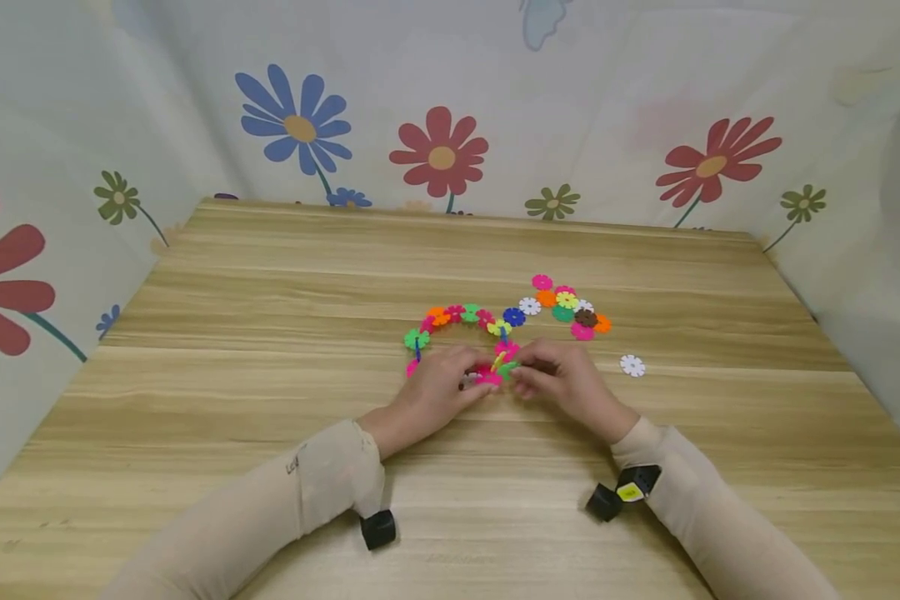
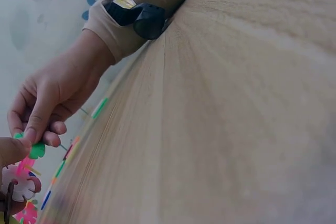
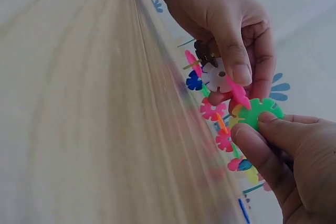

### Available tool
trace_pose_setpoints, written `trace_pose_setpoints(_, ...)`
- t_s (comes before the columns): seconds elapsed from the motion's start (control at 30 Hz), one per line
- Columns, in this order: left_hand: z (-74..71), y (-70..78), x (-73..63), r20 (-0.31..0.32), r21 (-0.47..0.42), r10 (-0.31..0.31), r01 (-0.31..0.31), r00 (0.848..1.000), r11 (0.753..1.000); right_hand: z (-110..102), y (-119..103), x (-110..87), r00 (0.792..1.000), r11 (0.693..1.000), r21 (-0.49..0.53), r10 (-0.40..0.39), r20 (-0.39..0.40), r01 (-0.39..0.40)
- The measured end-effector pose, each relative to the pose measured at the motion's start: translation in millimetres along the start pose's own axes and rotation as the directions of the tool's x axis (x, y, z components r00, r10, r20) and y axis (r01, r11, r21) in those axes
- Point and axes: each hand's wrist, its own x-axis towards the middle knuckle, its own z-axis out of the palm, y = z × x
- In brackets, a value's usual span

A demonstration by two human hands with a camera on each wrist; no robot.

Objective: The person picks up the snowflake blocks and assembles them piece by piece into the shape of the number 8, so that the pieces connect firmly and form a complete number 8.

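Note:
Notched plastic snowflake discs, slotted together, form a curved chain [image 1: 470, 313] on the table in front of both hands. My left hand [image 1: 437, 385] grips one part of this chain, with its thumb at a pink disc [image 3: 239, 95] beside a white disc [image 3: 214, 76]. A green disc [image 3: 260, 113] is pinched between the thumb and index finger of my right hand [image 1: 576, 385]. In the right wrist view the green disc touches or nearly touches the pink one; whether their slots are joined, I cannot tell. Fingers hide part of the chain.
Loose discs lie in a cluster [image 1: 566, 312] beyond my right hand, in several colours. A single white disc [image 1: 632, 365] is farther right on the wooden table [image 1: 270, 275]. A flower-printed cloth [image 1: 570, 100] rises behind the table's far edge.

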Motion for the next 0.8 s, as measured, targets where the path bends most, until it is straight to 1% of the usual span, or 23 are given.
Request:
trace_pose_setpoints(0.13, -0.3, 0.0, 1.2, -0.009, -0.016, -0.021, 0.020, 1.000, 1.000, 3.1, 4.4, 0.3, 1.000, 0.999, 0.048, -0.005, -0.024, 0.006)
trace_pose_setpoints(0.2, 0.0, -0.1, 3.0, 0.003, -0.011, -0.042, 0.042, 0.999, 0.999, 3.9, 6.3, 0.6, 0.999, 0.998, 0.063, -0.002, -0.034, 0.004)
trace_pose_setpoints(0.27, 0.5, 0.0, 5.1, 0.029, 0.011, -0.061, 0.060, 0.998, 0.998, 3.9, 7.4, 0.3, 0.999, 0.997, 0.073, -0.003, -0.041, 0.006)
trace_pose_setpoints(0.33, 0.3, 0.1, 6.5, 0.059, 0.048, -0.070, 0.067, 0.996, 0.997, 3.6, 7.5, -0.1, 0.999, 0.997, 0.079, -0.009, -0.040, 0.013)
trace_pose_setpoints(0.4, 0.2, -0.2, 7.2, 0.082, 0.112, -0.068, 0.058, 0.994, 0.992, 3.7, 7.3, -0.2, 0.999, 0.997, 0.081, -0.018, -0.036, 0.020)
trace_pose_setpoints(0.5, 0.2, -0.8, 7.8, 0.105, 0.212, -0.042, 0.019, 0.994, 0.977, 4.3, 6.2, -0.4, 0.999, 0.995, 0.094, -0.025, -0.028, 0.027)
trace_pose_setpoints(0.57, 0.6, -1.3, 7.8, 0.113, 0.257, -0.023, -0.007, 0.993, 0.966, 5.1, 5.1, -0.9, 1.000, 0.995, 0.099, -0.026, -0.018, 0.028)
trace_pose_setpoints(0.67, 1.3, -1.9, 7.5, 0.120, 0.260, -0.009, -0.023, 0.993, 0.965, 6.4, 3.8, -1.8, 1.000, 0.994, 0.107, -0.025, -0.004, 0.025)
trace_pose_setpoints(0.8, 2.1, -2.5, 6.3, 0.113, 0.208, -0.005, -0.019, 0.994, 0.978, 8.1, 2.2, -2.0, 1.000, 0.994, 0.110, -0.020, 0.001, 0.020)
